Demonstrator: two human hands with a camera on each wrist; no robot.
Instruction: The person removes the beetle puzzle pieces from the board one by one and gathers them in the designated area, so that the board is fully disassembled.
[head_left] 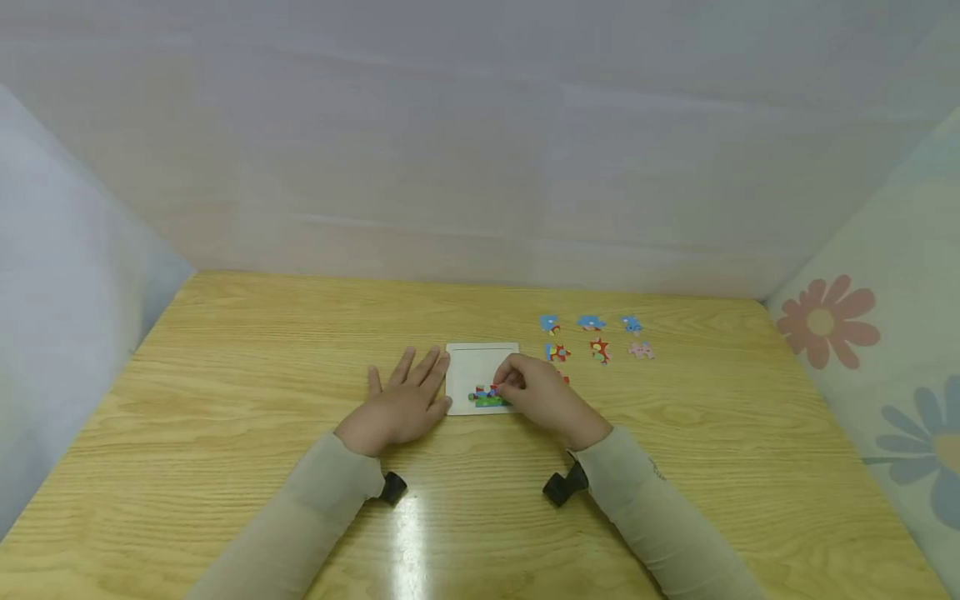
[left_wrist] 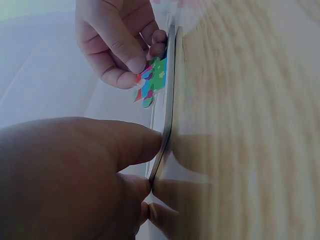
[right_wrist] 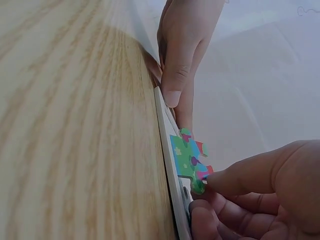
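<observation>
A white puzzle tray (head_left: 467,367) with a raised rim lies on the table in front of the person. The left hand (head_left: 401,408) rests palm down at the tray's left side, fingers spread, with the thumb touching its edge. Over the tray's lower right part, the right hand (head_left: 543,393) pinches a jigsaw piece (right_wrist: 186,156) between thumb and fingers. Green with blue, red and purple patches, the piece is tilted up from the tray in both wrist views. Whether it is one piece or two joined cannot be told. The right hand hides the tray's right part.
Several loose jigsaw pieces lie right of the tray: blue ones (head_left: 591,322) at the back, red ones (head_left: 600,351) and a pink one (head_left: 641,350) nearer. Another red piece (head_left: 563,378) is partly behind the right hand. Pale walls border the wooden table (head_left: 262,350).
</observation>
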